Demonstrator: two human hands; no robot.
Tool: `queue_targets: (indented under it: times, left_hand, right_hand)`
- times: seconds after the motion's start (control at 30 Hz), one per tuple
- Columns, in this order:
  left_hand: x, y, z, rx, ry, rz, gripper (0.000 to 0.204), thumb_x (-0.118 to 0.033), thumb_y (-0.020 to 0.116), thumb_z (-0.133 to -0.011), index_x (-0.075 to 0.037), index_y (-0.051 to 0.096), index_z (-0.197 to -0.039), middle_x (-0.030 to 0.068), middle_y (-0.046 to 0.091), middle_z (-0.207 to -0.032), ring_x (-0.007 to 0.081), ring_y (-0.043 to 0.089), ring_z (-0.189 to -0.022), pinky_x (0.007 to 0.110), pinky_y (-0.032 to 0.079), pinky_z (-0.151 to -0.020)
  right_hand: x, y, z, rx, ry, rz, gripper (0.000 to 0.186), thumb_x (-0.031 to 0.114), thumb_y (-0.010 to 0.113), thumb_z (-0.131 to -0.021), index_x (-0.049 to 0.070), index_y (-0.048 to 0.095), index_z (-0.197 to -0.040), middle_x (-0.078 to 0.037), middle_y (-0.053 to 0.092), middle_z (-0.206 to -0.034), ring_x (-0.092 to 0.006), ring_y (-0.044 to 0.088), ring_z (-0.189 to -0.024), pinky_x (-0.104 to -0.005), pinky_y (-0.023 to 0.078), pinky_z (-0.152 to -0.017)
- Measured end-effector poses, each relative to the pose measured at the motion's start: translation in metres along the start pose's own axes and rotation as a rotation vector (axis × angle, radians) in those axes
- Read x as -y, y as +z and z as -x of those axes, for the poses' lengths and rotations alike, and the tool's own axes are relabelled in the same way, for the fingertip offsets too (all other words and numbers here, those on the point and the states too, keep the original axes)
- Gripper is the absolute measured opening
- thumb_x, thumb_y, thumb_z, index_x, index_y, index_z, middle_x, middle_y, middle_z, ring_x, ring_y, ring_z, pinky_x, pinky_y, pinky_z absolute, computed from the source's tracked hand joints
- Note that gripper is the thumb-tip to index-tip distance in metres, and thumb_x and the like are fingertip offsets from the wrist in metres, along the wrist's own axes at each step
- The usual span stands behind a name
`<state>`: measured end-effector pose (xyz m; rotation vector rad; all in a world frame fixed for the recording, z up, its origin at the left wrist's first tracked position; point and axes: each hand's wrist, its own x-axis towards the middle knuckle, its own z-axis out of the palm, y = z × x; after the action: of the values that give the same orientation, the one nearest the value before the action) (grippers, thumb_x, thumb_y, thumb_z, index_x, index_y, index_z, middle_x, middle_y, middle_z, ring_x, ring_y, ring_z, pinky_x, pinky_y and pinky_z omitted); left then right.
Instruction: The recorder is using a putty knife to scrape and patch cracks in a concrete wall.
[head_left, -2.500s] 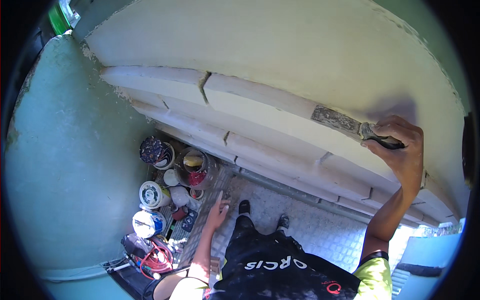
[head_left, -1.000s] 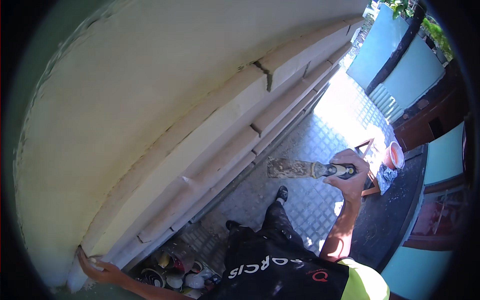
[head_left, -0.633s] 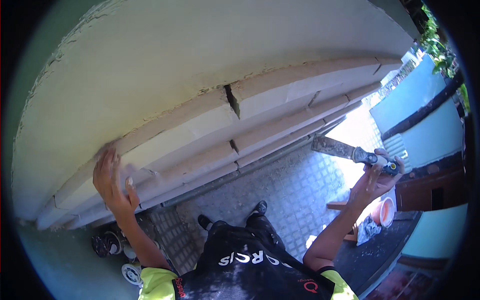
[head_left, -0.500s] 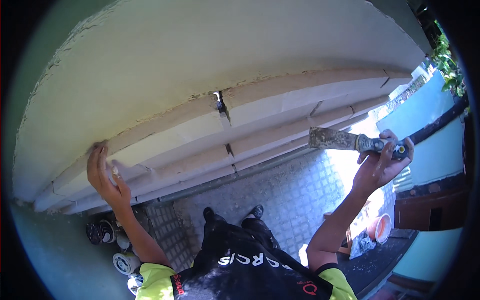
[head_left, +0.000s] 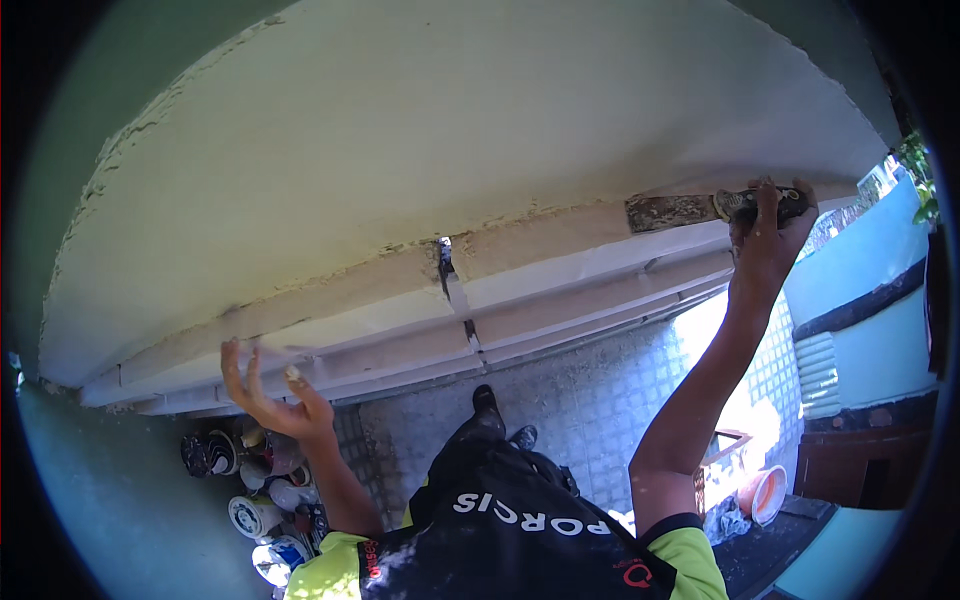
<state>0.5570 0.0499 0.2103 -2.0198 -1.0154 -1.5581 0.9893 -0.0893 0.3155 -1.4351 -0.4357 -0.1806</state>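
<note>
My right hand (head_left: 768, 235) is closed around the dark handle of a putty knife (head_left: 672, 213), raised at the far right. Its wide, paint-crusted blade points left and lies at the upper band of the pale stepped moulding (head_left: 545, 240); whether it touches cannot be told. Above the moulding spreads a large, smooth off-white surface (head_left: 400, 120) with a rough, chipped edge where the two meet. My left hand (head_left: 285, 400) is open below the moulding's left part, fingers curved and apart, with a whitish smear on one fingertip. It holds nothing.
A dark vertical gap (head_left: 446, 268) splits the moulding near its middle. At lower left, several paint buckets (head_left: 255, 515) crowd by the green wall. An orange bucket (head_left: 763, 497) lies tipped on a dark ledge at lower right. Below is tiled floor (head_left: 600, 365), partly sunlit.
My right hand has lifted the putty knife up to the moulding's top band. My left hand has come away from the moulding, down and to the right. My feet have shifted.
</note>
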Motion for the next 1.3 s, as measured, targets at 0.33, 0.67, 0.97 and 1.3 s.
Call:
queue_targets:
  times: [0.33,0.67,0.97,1.3]
  left_hand:
    - [-0.023,0.060,0.010,-0.024,0.101,0.116,0.042,-0.039,0.048,-0.094,-0.010,0.050,-0.124,0.0198,0.052,-0.130,0.0443,0.031,-0.135,0.063,0.022,-0.108]
    - [-0.036,0.071,0.002,-0.127,0.080,0.054,0.046,-0.043,0.040,-0.094,-0.004,0.053,-0.115,0.0181,0.050,-0.118,0.0387,0.041,-0.122,0.064,0.024,-0.108]
    - [-0.049,0.062,0.001,-0.068,-0.011,0.059,0.043,-0.044,0.044,-0.093,-0.006,0.057,-0.110,0.0166,0.051,-0.114,0.0398,0.039,-0.124,0.065,0.026,-0.106]
    - [-0.051,0.066,0.006,-0.110,-0.088,0.113,0.042,-0.044,0.046,-0.093,-0.009,0.058,-0.113,0.0165,0.047,-0.119,0.0399,0.035,-0.126,0.061,0.031,-0.100]
  right_hand:
    - [0.000,0.010,0.008,-0.048,0.073,0.047,0.048,0.022,0.064,-0.095,0.011,0.039,-0.134,-0.007,0.061,-0.100,-0.0109,0.055,-0.071,-0.0214,0.042,-0.050]
    - [-0.004,0.028,0.035,0.055,-0.007,0.011,0.045,0.015,0.064,-0.093,0.011,0.038,-0.129,-0.009,0.055,-0.097,-0.0136,0.060,-0.066,-0.0239,0.049,-0.045]
    - [0.007,0.044,0.046,-0.057,-0.196,0.028,0.045,0.002,0.063,-0.090,0.007,0.038,-0.127,-0.007,0.056,-0.096,-0.0119,0.059,-0.080,-0.0230,0.052,-0.063]
    - [0.007,0.063,0.075,0.295,-0.164,-0.148,0.049,0.008,0.069,-0.088,0.007,0.037,-0.126,-0.007,0.058,-0.096,-0.0105,0.061,-0.075,-0.0203,0.052,-0.057]
